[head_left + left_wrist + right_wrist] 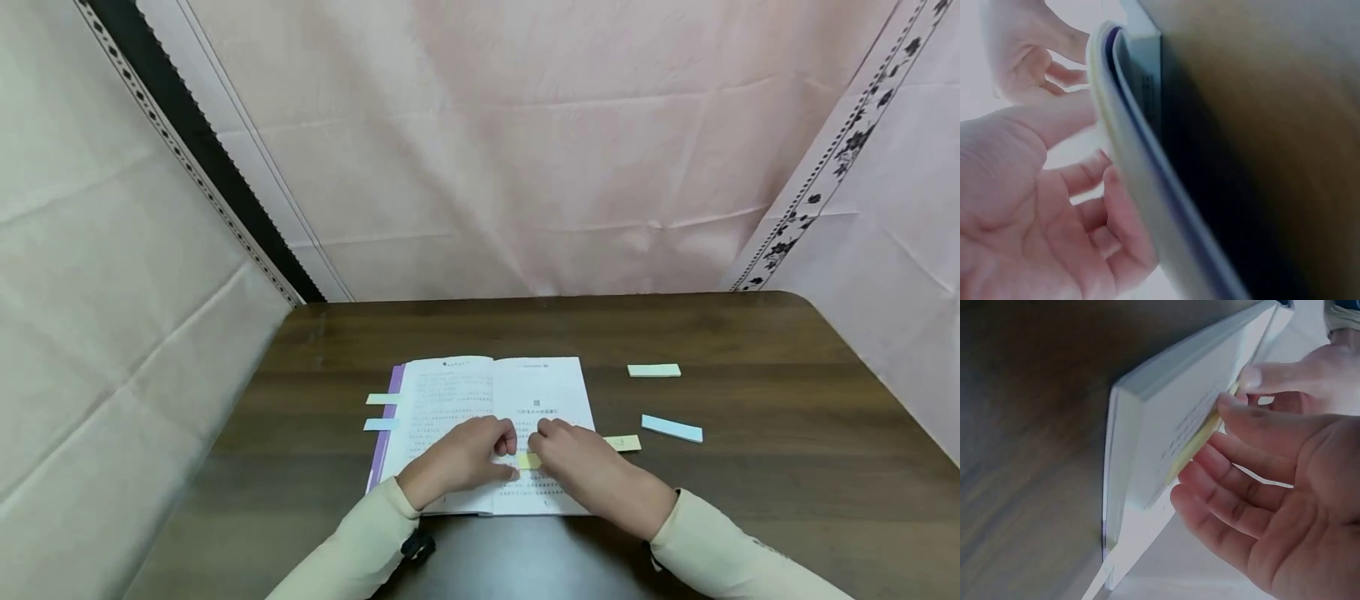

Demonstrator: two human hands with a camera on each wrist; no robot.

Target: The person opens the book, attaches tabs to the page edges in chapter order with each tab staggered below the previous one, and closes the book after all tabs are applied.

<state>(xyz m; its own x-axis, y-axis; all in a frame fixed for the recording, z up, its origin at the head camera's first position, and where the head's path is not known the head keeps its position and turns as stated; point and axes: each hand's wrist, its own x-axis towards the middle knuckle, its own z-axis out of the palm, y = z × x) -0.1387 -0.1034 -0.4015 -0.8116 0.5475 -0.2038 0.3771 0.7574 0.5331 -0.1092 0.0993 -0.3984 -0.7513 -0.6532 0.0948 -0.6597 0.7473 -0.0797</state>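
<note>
An open book (pixel 536 383) lies on the table, its pages printed with lines of text. Across the lower right page runs a yellow sticky tab (pixel 527 461), partly hidden by my right hand (pixel 588 467). That hand pinches the tab (pixel 1194 450) between thumb and fingers in the right wrist view. My left hand (pixel 468 454) is over the book's middle, thumb stretched out to the tab's far end and the other fingers loosely bent, clear of it. In the left wrist view, the left hand (pixel 1041 206) is beside the book's edge (pixel 1147 156).
Green (pixel 382 399) and blue (pixel 380 424) tabs stick out from the book's left edge. Another yellow strip (pixel 623 443) shows beyond its right edge. On the wooden table (pixel 750 500) lie a green strip (pixel 654 370) and a blue strip (pixel 672 428), right of the book.
</note>
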